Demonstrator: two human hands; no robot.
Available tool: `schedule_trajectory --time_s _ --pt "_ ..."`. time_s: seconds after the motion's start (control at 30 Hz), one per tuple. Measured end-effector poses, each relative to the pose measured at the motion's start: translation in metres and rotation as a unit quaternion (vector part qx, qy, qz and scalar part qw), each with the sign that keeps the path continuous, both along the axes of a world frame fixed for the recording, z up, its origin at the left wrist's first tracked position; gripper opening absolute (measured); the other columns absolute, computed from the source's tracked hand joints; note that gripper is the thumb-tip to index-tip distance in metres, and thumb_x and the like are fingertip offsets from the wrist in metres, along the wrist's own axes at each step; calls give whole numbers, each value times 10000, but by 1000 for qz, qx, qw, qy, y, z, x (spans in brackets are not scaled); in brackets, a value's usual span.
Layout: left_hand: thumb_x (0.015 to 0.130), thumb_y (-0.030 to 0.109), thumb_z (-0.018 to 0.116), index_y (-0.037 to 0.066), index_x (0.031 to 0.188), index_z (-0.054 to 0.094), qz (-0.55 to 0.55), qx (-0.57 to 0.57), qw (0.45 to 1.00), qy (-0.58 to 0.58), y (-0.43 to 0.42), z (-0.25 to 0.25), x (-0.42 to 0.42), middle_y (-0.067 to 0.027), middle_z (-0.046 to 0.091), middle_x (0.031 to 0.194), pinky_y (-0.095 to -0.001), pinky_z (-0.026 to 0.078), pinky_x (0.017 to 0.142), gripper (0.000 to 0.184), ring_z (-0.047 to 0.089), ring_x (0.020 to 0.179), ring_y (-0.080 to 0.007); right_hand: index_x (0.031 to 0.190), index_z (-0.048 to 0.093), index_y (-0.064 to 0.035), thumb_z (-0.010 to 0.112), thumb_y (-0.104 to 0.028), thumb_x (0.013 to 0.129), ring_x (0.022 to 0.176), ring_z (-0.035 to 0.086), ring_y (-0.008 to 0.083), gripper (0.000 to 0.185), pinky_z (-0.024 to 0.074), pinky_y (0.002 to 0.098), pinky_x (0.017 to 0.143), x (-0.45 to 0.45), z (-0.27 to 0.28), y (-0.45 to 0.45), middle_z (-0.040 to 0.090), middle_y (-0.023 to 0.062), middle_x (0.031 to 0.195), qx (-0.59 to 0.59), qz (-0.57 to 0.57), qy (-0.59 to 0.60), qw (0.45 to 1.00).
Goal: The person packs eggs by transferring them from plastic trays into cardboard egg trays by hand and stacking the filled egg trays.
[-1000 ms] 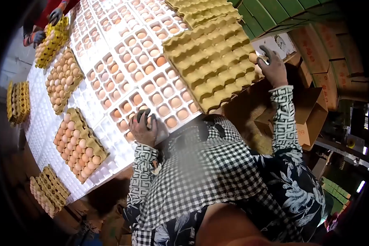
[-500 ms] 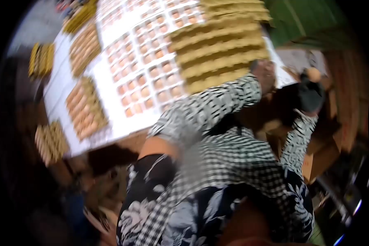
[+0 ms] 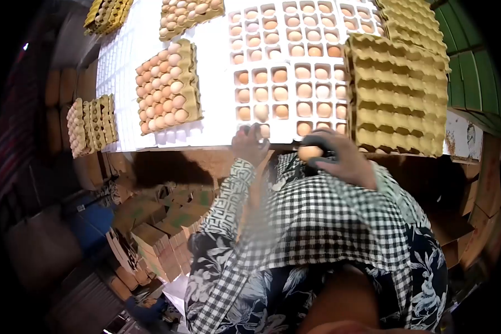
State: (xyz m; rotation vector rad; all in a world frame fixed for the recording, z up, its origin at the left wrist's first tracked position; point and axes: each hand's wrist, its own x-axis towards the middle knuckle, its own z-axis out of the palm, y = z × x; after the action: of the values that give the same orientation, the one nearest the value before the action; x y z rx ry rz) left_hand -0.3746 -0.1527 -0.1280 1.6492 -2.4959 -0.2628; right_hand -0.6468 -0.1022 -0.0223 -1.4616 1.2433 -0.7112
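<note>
My right hand (image 3: 342,156), in a dark fingerless-looking glove, is closed on a light brown egg (image 3: 310,152) just in front of the table's edge. My left hand (image 3: 250,143) is at the front of a white tray (image 3: 271,121), its fingers bent around an egg (image 3: 265,131) in the front row. Part of that egg and the slots beside it are hidden by the fingers. Brown and pale eggs sit one to a slot in the tray. Another white tray (image 3: 313,121) with eggs adjoins it on the right.
Stacked yellow-brown egg cartons (image 3: 398,94) stand on the right of the white table (image 3: 220,125). A carton full of eggs (image 3: 162,92) lies to the left, with more cartons (image 3: 97,125) at the left edge. Folded cardboard boxes (image 3: 161,231) are stacked below the table.
My view has swung to the right. My right hand has brought the egg from the far right to the table front, and my left hand has moved from the carton stack to the white tray.
</note>
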Motion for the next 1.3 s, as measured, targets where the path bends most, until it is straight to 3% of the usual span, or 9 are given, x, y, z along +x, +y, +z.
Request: schedule_trajectory --time_s 0.2,0.47,0.53,0.6,0.67,0.8,0.93,1.07,1.3 --pt "749 300 756 129 1286 582 -18 -20 1000 -12 -59 -34 9 -155 549 1119 -450 443 856 590 559 999 -316 1082 638 -85 681 -194 792 978 588 332 312 490 442 826 81 -120 -54 572 128 1089 -162 173 327 915" --pt "763 427 707 117 1117 633 -69 195 978 -41 -96 -43 2 -169 579 1132 -526 382 975 476 523 1131 -348 1134 650 -32 719 -78 751 1072 597 344 391 491 412 898 11 -13 -14 609 174 1181 -190 -186 257 929" --pt "741 334 704 110 790 708 -49 147 983 93 -99 -37 -1 -124 669 807 -464 463 867 230 634 863 -324 1165 636 -23 699 -65 772 1119 576 355 400 469 412 947 -33 9 12 586 178 1232 -215 -290 339 869" --pt "690 274 659 90 740 674 -211 -40 960 182 -104 -4 -4 -89 580 794 -430 470 668 191 557 704 -303 1275 587 -46 663 -99 839 1184 532 375 445 426 429 1010 -79 25 36 561 189 1279 -179 -373 475 776" --pt "789 219 705 58 962 706 -168 11 957 236 -103 4 -18 -126 658 783 -403 501 711 236 626 761 -299 1371 512 -83 627 -127 887 1218 504 388 499 396 433 1038 -140 8 64 539 200 1308 -112 -426 550 710" --pt "723 398 725 93 1089 681 -53 339 889 303 -70 28 -94 -147 654 1022 -397 482 773 478 637 828 -289 1436 427 -97 573 -125 923 1273 480 359 534 387 390 1067 -245 -46 108 516 213 1367 37 -330 490 806" --pt "729 440 734 94 1319 561 -152 329 818 446 -31 14 -165 -166 665 1080 -390 486 842 705 647 940 -323 1202 638 -22 620 -111 873 1004 625 189 341 466 301 927 -248 21 95 694 96 1083 70 -334 251 906" --pt "888 268 653 3 1378 480 -23 402 670 624 -36 93 -185 -98 656 1099 -291 480 820 583 623 964 -186 1112 664 33 638 -159 872 928 596 111 309 469 263 862 -266 64 89 691 69 1003 -35 -380 54 923" --pt "976 241 564 -15 1288 538 44 278 736 616 -110 101 -190 -78 625 1082 -294 506 812 405 608 896 -146 1012 730 -29 619 -183 895 775 682 154 223 523 301 691 -288 37 -63 736 92 872 -166 -577 127 789"
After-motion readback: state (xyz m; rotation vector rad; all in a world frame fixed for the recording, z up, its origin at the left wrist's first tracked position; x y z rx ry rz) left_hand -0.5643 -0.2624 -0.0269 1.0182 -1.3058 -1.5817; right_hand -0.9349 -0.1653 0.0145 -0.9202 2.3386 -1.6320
